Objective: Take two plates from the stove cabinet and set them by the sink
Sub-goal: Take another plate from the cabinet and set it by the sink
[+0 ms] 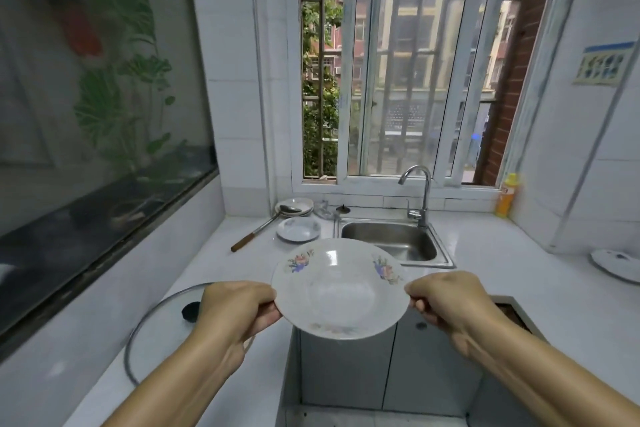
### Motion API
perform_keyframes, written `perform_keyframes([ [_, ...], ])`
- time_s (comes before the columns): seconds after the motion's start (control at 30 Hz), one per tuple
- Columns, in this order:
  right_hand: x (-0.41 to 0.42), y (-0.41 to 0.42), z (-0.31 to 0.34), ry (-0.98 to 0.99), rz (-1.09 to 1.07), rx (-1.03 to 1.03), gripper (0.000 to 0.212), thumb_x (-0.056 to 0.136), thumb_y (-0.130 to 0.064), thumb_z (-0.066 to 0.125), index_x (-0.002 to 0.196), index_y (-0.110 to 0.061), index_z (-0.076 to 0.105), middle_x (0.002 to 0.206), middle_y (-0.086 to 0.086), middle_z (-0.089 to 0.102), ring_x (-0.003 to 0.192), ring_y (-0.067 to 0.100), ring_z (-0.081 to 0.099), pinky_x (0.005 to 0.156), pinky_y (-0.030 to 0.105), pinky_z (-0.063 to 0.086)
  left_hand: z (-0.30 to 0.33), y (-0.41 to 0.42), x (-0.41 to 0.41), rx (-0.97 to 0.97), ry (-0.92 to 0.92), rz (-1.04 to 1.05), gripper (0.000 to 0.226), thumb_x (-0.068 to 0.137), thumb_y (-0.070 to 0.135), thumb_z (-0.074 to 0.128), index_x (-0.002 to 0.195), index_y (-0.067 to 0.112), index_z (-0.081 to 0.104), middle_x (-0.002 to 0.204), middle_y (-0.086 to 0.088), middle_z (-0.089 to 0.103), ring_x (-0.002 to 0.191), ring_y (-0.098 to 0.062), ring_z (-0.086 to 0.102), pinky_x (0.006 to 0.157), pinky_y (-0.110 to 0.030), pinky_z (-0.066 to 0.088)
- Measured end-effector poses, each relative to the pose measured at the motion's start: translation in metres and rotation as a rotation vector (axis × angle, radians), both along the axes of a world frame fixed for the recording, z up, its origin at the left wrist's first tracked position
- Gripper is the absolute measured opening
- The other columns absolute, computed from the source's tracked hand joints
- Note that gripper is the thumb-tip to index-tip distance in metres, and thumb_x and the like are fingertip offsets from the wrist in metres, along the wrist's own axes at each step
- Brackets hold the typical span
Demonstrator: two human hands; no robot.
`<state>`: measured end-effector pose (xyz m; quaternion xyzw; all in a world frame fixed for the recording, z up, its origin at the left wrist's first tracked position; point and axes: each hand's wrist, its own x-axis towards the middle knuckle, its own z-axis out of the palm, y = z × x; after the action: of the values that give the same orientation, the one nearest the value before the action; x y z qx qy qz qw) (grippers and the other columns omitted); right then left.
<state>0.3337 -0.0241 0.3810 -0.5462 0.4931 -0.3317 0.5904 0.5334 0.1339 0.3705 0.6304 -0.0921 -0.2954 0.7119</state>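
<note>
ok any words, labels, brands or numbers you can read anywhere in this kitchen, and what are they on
No text can be read.
Blue-edged paper notice on the right wall: print and pictures too blurred.
Yellow plastic bottle on the window ledge: label too blurred.
White floral plate held between the left hand and right hand: flowers only, no writing.

Daylight through a barred window (398, 62) falls on white tiled walls (235, 80) and white countertop (502, 270).
</note>
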Motion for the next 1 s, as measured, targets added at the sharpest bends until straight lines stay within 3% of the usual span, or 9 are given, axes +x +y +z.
perform_keyframes([
  [0.2,0.036,-0.010,-0.015,0.044,0.017,0.002,0.010,0.068,0.010,0.058,0.063,0.007,0.066,0.041,0.008,0.054,0.031,0.013,0.036,0.047,0.026,0.035,-0.016,-0.010,0.036,0.012,0.011,-0.026,0.009,0.073,-0.019,0.060,0.068,-0.014,0.066,0.053,-0.009,0.068,0.049,-0.016,0.068,0.050,-0.024,0.057],
  [0.37,0.059,-0.026,-0.024,0.043,0.011,0.011,0.011,0.067,0.011,0.057,0.068,0.011,0.068,0.049,0.013,0.056,0.038,0.015,0.038,0.043,0.023,0.031,-0.025,-0.026,0.060,0.010,0.042,-0.018,0.008,0.075,-0.018,0.061,0.074,-0.015,0.068,0.059,-0.012,0.071,0.052,-0.018,0.070,0.049,-0.024,0.057],
  [0.5,0.078,-0.050,-0.028,0.046,0.033,0.001,0.013,0.069,0.012,0.057,0.061,0.005,0.065,0.044,0.009,0.052,0.028,0.011,0.035,0.034,0.017,0.029,-0.032,-0.049,0.079,0.016,0.043,-0.015,0.009,0.074,-0.018,0.061,0.072,-0.015,0.069,0.057,-0.012,0.072,0.052,-0.019,0.071,0.049,-0.024,0.058],
  [0.7,0.112,-0.113,-0.039,0.015,0.092,-0.011,0.011,0.071,0.011,0.057,0.067,0.012,0.068,0.051,0.015,0.056,0.038,0.014,0.042,0.036,0.018,0.031,-0.042,-0.102,0.106,0.026,0.052,0.033,0.014,0.073,-0.019,0.060,0.062,-0.015,0.069,0.062,-0.019,0.071,0.052,-0.022,0.071,0.047,-0.023,0.056],
  [0.8,0.132,-0.154,-0.046,-0.005,0.114,-0.023,0.010,0.072,0.012,0.058,0.068,0.018,0.065,0.047,0.012,0.054,0.033,0.011,0.042,0.034,0.017,0.032,-0.049,-0.135,0.119,0.029,0.065,0.082,0.025,0.074,-0.019,0.061,0.053,-0.008,0.070,0.063,-0.019,0.073,0.054,-0.023,0.072,0.046,-0.023,0.056],
  [1.0,0.165,-0.229,-0.060,0.023,0.178,-0.015,0.012,0.069,0.010,0.058,0.066,0.021,0.060,0.048,0.012,0.053,0.035,0.012,0.041,0.035,0.019,0.033,-0.058,-0.195,0.137,0.073,0.049,0.156,0.021,0.072,-0.015,0.065,0.056,-0.005,0.072,0.066,-0.018,0.075,0.057,-0.023,0.073,0.048,-0.024,0.057],
])
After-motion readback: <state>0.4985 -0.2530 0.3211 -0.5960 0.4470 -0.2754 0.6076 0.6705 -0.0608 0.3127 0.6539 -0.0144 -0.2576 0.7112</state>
